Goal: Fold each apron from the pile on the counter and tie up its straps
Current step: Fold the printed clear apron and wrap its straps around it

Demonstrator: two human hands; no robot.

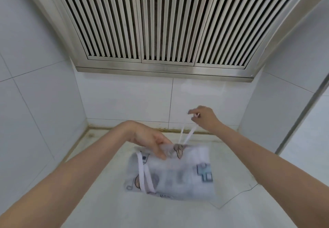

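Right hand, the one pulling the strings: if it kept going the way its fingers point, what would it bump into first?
The right hand points away and leftward, pinching the straps. Nothing shows in its path before the white tiled wall, so probably that, though depth is hard to judge.

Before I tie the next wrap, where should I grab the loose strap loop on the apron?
Pinch the loose strap loop near its lower end, coming from the left. It lies free on the folded apron, clear of the left hand gripping the top edge.

no readable text, labels or numbers
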